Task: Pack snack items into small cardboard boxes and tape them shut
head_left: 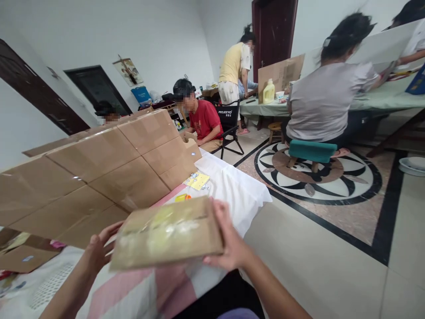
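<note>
I hold a flat brown cardboard packet (168, 232) with a clear, yellowish front between both hands, low in the middle of the view. My left hand (99, 248) grips its left edge, thumb and fingers round it. My right hand (230, 241) clasps its right edge, fingers lying along the side. The packet hovers over a table with a white and pink cloth (232, 190). It looks blurred from motion.
A tall wall of taped cardboard sheets (99, 173) stands across the table at left. A yellow card (198, 180) lies on the cloth. A person in red (204, 119) sits behind it. Other people work at a green-covered table (381, 99) at right, one on a teal stool (310, 150).
</note>
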### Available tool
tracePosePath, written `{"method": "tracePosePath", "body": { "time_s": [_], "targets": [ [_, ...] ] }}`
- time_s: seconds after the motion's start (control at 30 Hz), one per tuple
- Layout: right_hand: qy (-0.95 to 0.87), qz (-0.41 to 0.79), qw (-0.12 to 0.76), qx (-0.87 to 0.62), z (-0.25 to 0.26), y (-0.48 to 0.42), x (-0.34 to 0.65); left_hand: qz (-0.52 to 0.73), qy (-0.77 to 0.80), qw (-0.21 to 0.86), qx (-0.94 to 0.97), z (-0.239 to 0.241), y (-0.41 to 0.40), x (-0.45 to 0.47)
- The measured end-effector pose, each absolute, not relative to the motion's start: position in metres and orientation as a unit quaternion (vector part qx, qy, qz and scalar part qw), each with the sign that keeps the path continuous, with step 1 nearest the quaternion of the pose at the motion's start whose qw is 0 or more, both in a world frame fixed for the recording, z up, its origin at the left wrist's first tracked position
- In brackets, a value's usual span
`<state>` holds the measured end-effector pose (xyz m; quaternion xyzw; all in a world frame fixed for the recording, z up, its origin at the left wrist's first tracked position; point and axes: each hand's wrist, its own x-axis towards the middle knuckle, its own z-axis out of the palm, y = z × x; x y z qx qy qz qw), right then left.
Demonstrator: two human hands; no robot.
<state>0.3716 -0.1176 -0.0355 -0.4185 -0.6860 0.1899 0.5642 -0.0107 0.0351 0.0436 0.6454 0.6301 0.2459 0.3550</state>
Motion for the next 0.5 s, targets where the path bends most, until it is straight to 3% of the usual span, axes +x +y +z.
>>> {"method": "tracePosePath", "body": {
  "time_s": [0.1,0.2,0.5],
  "targets": [
    [-0.535,0.068,0.624,-0.566,-0.048,-0.117,0.449,0.291,0.614,0.385,0.625,0.032,0.037,0.016],
    [-0.419,-0.015,0.624,-0.66,-0.058,-0.059,0.506,0.312,0.625,0.379,0.607,0.018,0.036,0.022],
    [-0.507,0.037,0.478,-0.717,-0.077,0.206,0.481,0.359,0.698,0.341,0.517,-0.011,0.032,-0.05]
  ]
}}
